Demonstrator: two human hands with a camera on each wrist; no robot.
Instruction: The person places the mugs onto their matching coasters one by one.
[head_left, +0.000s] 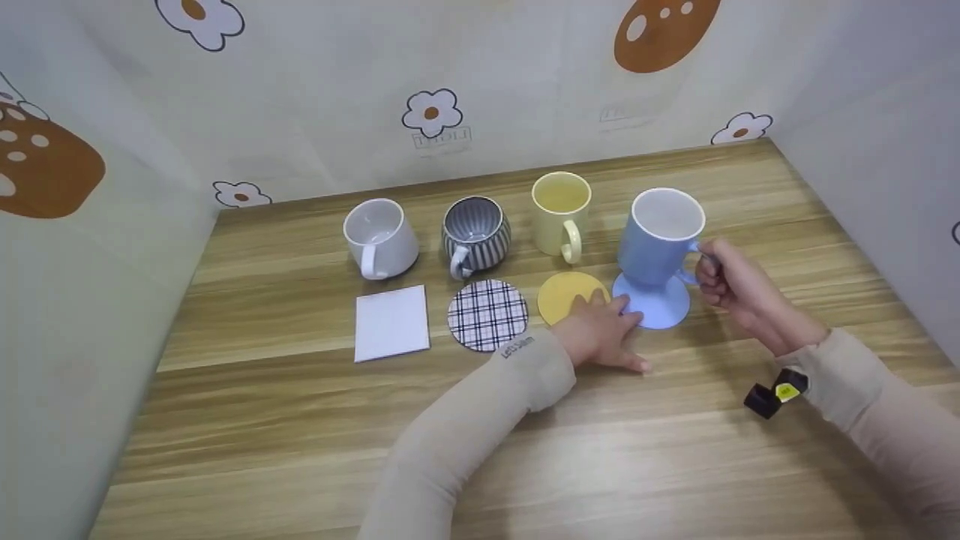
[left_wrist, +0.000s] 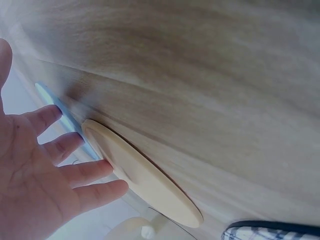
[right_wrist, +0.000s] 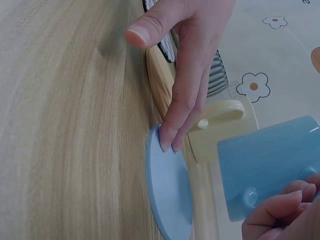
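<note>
A tall blue mug (head_left: pixel 651 244) is held by its handle in my right hand (head_left: pixel 739 289). In the right wrist view, the blue mug (right_wrist: pixel 272 160) hangs clear of the round blue coaster (right_wrist: pixel 167 185). My left hand (head_left: pixel 604 334) spreads its fingers, with fingertips touching the blue coaster (head_left: pixel 660 309) and others over the round yellow coaster (head_left: pixel 566 292). In the left wrist view, the straight fingers of the left hand (left_wrist: pixel 50 175) reach over the blue and yellow coasters. Behind the yellow coaster stands a pale yellow mug (head_left: pixel 555 225).
To the left stand a white mug (head_left: pixel 394 244) and a grey striped mug (head_left: pixel 487 244). In front of them lie a square white coaster (head_left: pixel 391 324) and a round checked coaster (head_left: pixel 487 315). A flower-patterned wall covering (head_left: pixel 337 97) rises behind the wooden table (head_left: pixel 262 390).
</note>
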